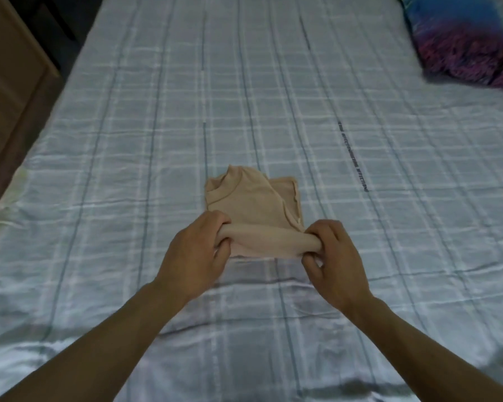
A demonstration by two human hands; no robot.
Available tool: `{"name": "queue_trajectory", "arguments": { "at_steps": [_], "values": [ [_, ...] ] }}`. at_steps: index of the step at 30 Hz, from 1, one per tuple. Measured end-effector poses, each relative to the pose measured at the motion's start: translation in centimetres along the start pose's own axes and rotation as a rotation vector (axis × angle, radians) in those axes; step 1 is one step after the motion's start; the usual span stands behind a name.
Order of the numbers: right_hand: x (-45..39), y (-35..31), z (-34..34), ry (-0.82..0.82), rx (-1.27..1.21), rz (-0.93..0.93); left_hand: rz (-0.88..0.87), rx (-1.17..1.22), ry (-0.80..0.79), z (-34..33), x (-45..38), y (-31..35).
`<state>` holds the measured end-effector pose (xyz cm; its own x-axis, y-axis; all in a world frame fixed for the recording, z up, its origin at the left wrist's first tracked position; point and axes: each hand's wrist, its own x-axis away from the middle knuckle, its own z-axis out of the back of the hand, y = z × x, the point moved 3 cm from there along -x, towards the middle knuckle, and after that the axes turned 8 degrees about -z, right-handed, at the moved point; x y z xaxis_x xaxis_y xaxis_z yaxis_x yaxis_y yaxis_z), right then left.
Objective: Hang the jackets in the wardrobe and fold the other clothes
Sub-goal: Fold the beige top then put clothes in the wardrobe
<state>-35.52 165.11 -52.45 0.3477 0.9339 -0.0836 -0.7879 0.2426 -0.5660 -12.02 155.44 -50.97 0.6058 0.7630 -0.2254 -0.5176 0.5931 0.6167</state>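
**Both hands grip the near edge of the beige garment**

The left hand [192, 256] and right hand [331, 256] each pinch an end of the beige garment's [250, 207] rolled near edge. The garment lies partly folded on the checked bedsheet [273, 111]. Beyond it, to the right, lies a patterned pillow [462, 44].

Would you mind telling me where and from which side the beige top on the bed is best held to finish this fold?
Probably at the two ends of its rolled near edge, from the person's side, as the left hand and right hand grip it now. The beige top lies flat on the bed sheet with its neckline far, so that doubled near edge can carry forward.
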Motion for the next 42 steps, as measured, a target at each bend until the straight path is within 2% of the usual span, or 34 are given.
{"name": "queue_trajectory", "arguments": {
  "at_steps": [7,11,12,13,15,17,18,20,21,27,33,35,39,40,42],
  "values": [
    [-9.5,-1.8,0.0,0.117,0.14,0.079,0.134,0.072,0.097,1.0,-5.7,-4.6],
    [-14.2,-2.2,-2.5,0.114,0.158,0.006,0.251,0.079,0.11,0.0,-8.9,-7.2],
    [-14.9,-2.2,-3.0,0.097,0.161,-0.02,0.257,0.018,0.111,-0.2,-9.4,-7.6],
    [-15.1,-2.2,-3.5,0.088,0.161,-0.018,0.203,-0.12,0.117,-0.5,-9.8,-7.5],
    [-14.4,-2.7,-4.6,0.077,0.149,0.098,-0.035,-0.384,0.149,-1.4,-9.9,-6.6],
    [-12.6,-3.2,-6.4,-0.022,0.167,0.224,-0.26,-0.427,0.097,-3.2,-9.2,-5.2],
    [-11.8,-3.2,-7.4,-0.083,0.207,0.246,-0.3,-0.437,0.013,-4.3,-8.9,-4.9],
    [-10.9,-2.7,-8.8,-0.133,0.301,0.232,-0.23,-0.445,-0.178,-6.0,-8.3,-5.3],
    [-10.9,-2.3,-9.3,-0.136,0.332,0.22,-0.19,-0.449,-0.225,-6.6,-8.2,-6.1],
    [-13.4,-0.9,-11.3,-0.215,0.382,0.153,-0.144,-0.409,-0.339,-8.3,-9.8,-10.1],
    [-12.7,-1.0,-9.4,-0.243,0.269,0.236,-0.156,-0.433,-0.316,-7.3,-9.9,-9.1],
    [-11.6,-0.6,-8.6,-0.239,0.249,0.283,-0.18,-0.456,-0.249,-6.8,-9.6,-8.3],
    [-9.2,0.5,-7.8,-0.262,0.278,0.344,-0.336,-0.412,-0.112,-6.5,-8.0,-6.6],
    [-8.9,0.6,-7.8,-0.254,0.284,0.344,-0.327,-0.37,-0.14,-6.4,-7.6,-6.5],
    [-8.9,0.6,-8.0,-0.221,0.278,0.337,-0.281,-0.352,-0.294,-6.3,-7.0,-6.8]
  ]
}}
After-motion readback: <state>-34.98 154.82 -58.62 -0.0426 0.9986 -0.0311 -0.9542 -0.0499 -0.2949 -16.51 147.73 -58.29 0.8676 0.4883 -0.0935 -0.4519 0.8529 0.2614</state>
